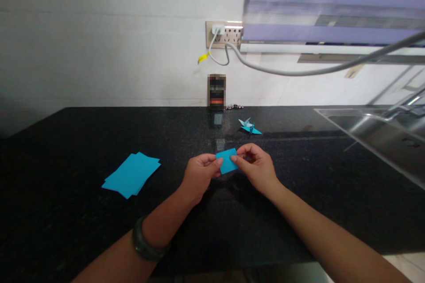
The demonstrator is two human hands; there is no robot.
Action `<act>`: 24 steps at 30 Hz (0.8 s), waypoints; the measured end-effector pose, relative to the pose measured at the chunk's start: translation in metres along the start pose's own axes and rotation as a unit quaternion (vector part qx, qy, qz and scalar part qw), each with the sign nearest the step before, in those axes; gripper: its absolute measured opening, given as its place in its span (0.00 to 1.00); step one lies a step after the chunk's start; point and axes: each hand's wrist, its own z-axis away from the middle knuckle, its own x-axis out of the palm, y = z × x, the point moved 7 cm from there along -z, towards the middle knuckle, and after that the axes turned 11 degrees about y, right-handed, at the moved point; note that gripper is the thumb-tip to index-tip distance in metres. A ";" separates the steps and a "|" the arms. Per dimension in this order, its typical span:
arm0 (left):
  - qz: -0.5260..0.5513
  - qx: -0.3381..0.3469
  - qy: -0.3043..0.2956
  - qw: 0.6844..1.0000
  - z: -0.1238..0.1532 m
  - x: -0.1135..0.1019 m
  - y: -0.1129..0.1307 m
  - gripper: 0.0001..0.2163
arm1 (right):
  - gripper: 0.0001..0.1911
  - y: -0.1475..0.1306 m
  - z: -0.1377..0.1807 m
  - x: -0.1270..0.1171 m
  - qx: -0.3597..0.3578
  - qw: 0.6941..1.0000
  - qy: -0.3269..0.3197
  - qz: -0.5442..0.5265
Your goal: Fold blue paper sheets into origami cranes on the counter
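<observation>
A small folded sheet of blue paper (227,162) is held between my two hands above the dark countertop. My left hand (199,174) pinches its left edge, thumb on top. On the opposite side, my right hand (259,169) grips the upper right part with thumb and fingers. The fingertips behind the paper are partly hidden. Farther back lie two folded paper cranes (251,129), one bright blue and one paler, touching or overlapping. To the left rests a loose stack of blue paper sheets (132,174), its corners fanned out.
A black stone countertop (83,141) runs up to a tiled wall. At the right is a steel sink (372,137) with a tap. A blurred-out upright object (216,92) leans at the wall, a beaded string (234,107) beside it. Above, a grey cable (292,72) hangs near a socket (229,34).
</observation>
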 end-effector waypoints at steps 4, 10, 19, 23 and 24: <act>-0.002 0.002 -0.011 1.000 0.000 0.001 -0.001 0.09 | 0.08 -0.003 0.000 0.001 -0.027 0.999 -0.017 -0.004; 0.035 0.001 -0.033 0.999 0.000 0.003 0.000 0.12 | 0.05 -0.011 0.000 0.002 -0.075 0.996 -0.048 0.005; 0.070 -0.005 -0.083 0.994 0.002 0.009 0.002 0.10 | 0.13 -0.026 0.008 0.004 -0.201 0.972 -0.109 0.050; 0.067 -0.013 -0.084 0.994 0.002 0.008 0.001 0.11 | 0.16 -0.033 0.014 0.005 -0.283 0.941 -0.157 0.099; 0.064 -0.016 -0.086 0.994 0.002 0.008 0.001 0.11 | 0.16 -0.034 0.016 0.005 -0.297 0.934 -0.166 0.105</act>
